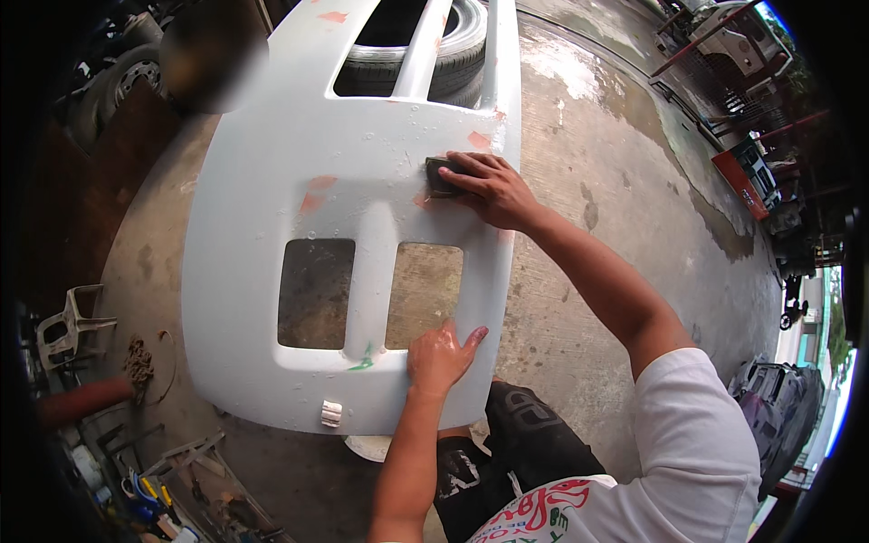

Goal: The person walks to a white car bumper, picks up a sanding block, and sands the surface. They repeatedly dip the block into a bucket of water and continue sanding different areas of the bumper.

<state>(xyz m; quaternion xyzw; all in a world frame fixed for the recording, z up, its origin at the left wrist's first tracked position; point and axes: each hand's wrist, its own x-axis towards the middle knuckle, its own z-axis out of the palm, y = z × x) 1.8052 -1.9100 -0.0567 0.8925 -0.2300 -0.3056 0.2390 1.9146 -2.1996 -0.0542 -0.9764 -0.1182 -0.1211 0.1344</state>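
A large light-grey vehicle body panel [244, 190], with rectangular cutouts, lies in front of me, wet with drops and marked by several pinkish patches. My right hand [493, 188] presses a dark sanding pad [441, 176] flat on its surface, toward the right edge above the nearer cutouts. At the lower right of the panel, my left hand [438, 357] grips the strip beside the right cutout; its fingers bend over the cutout's edge and are partly hidden, with the thumb apart. A small white ridged piece [331, 414] sits near the panel's front edge.
Under the panel's far end are stacked tires [457, 63]. A broken plastic chair [72, 330] and a heap of tools [163, 507] lie at the left. Car parts [774, 407] stand along the right side of the stained concrete floor [615, 244].
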